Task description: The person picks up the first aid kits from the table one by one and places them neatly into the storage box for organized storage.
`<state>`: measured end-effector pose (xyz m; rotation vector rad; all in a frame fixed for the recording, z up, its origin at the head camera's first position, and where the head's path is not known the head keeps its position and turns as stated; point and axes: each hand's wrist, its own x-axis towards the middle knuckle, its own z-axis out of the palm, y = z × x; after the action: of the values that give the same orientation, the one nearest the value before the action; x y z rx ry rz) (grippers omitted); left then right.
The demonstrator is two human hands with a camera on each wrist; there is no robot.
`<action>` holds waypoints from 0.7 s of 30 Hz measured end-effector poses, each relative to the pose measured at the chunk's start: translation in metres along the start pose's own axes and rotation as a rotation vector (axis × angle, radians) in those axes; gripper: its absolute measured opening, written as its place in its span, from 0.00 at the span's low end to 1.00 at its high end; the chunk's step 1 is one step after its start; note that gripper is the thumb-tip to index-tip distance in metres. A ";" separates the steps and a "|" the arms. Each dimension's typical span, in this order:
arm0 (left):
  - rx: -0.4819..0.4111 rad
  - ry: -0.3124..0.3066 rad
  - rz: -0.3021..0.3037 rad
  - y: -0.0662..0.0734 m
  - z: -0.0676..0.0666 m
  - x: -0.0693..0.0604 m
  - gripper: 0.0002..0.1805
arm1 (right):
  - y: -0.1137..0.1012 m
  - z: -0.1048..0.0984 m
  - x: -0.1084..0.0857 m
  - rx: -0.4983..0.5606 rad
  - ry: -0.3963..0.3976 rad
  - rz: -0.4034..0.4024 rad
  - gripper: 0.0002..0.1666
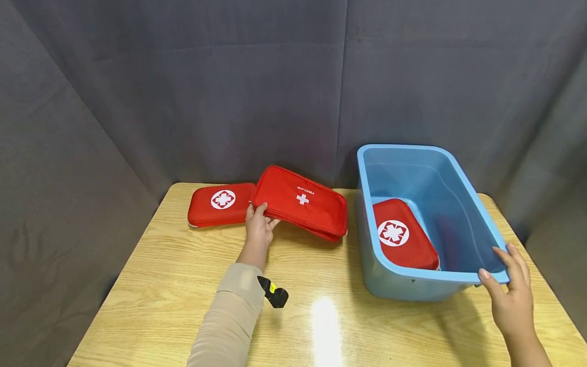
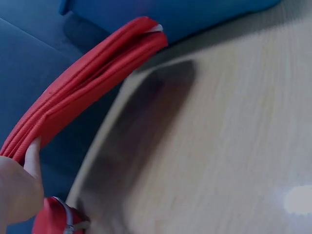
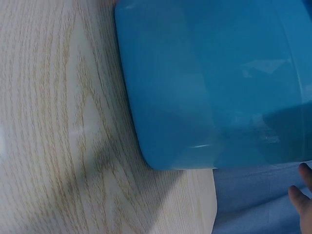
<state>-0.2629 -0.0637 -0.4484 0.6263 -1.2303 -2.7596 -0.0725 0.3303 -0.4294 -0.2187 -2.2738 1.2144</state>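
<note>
While the blue bin (image 1: 403,286) is held at its near right corner by the right hand (image 1: 515,300), with thumb and fingers set about the rim, a red pouch (image 1: 300,210) is pinched along its near left edge by the left hand (image 1: 260,227), to the left of the bin. The pouch, printed FIRST AID and marked with a white cross, is raised off the surface (image 1: 183,290); a shadow (image 2: 141,126) is cast beneath it. Its farther end is pointed toward the bin, apart from it.

Also listed: one outer red case (image 1: 206,208), round white emblem, laid on the surface farther left of the bin, its right end partly covered from sight by the pouch; one inner red case (image 1: 410,250), like emblem, contained in the bin toward its near left corner. Behind the bin, a grey curtain (image 1: 275,102) is hung.

The step in hand is judged to be the transfer of the pouch into the bin. For the next move, the pouch would need to be lifted over the left rim and lowered beside the inner red case, with the bin steadied.
</note>
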 end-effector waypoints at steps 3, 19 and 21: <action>-0.062 0.010 0.014 0.006 0.006 -0.001 0.16 | 0.000 0.000 0.001 -0.003 0.001 0.005 0.28; -0.266 0.019 0.013 0.035 0.025 -0.017 0.07 | -0.002 0.000 0.000 0.000 0.003 -0.001 0.27; -0.302 0.013 0.002 0.035 0.026 -0.014 0.09 | -0.001 0.000 0.000 0.005 0.006 0.001 0.28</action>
<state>-0.2641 -0.0670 -0.4026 0.6095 -0.7849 -2.8499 -0.0723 0.3294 -0.4283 -0.2212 -2.2656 1.2187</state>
